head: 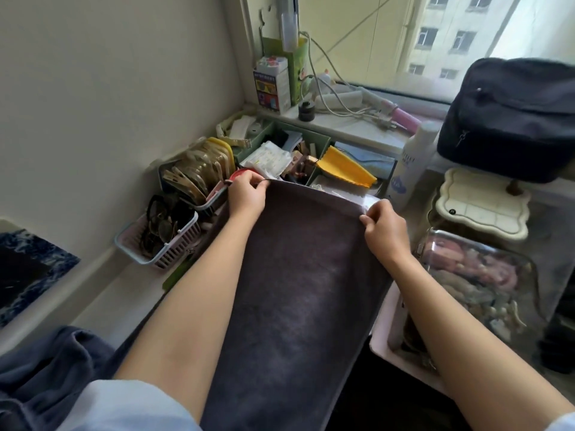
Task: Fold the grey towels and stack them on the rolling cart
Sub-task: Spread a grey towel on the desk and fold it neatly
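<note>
A dark grey towel stretches away from me between my forearms, spread flat over cluttered storage. My left hand pinches its far left corner, fingers curled on the edge. At the far right corner, my right hand pinches the hem the same way. A second towel, blue-grey and crumpled, lies at the lower left beside my left elbow. Whether a rolling cart lies beneath the spread towel I cannot tell.
Beyond the towel stand a pink basket of glasses, green organiser bins with a yellow cloth, and a white bottle. A dark bag and a clear case sit on the right. The windowsill holds cables and boxes.
</note>
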Demonstrator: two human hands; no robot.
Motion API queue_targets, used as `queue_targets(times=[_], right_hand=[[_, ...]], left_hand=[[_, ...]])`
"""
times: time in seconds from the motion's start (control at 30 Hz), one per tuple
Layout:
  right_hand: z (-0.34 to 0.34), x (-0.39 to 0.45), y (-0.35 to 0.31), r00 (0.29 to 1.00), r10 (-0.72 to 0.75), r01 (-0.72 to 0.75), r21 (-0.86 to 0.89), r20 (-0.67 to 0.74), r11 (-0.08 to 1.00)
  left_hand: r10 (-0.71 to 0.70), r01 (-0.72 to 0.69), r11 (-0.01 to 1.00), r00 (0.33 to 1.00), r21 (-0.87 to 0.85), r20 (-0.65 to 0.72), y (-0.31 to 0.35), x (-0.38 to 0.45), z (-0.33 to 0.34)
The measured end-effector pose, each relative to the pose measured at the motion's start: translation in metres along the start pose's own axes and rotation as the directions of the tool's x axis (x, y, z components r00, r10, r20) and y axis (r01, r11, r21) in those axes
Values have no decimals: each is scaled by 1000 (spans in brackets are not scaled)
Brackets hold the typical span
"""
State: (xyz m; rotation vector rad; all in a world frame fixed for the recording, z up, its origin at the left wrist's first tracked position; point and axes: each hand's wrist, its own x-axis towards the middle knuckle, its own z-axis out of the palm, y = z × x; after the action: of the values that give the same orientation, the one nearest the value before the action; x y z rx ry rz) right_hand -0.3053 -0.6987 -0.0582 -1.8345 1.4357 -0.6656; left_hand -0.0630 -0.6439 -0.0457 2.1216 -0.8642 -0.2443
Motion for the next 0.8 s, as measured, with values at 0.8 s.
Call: queue_targets(times=[0.8], right_hand=[[81, -250, -87, 172, -313, -131, 336, 934, 933]], left_hand=[[-408, 260, 870, 856, -420, -316, -157, -266, -260]])
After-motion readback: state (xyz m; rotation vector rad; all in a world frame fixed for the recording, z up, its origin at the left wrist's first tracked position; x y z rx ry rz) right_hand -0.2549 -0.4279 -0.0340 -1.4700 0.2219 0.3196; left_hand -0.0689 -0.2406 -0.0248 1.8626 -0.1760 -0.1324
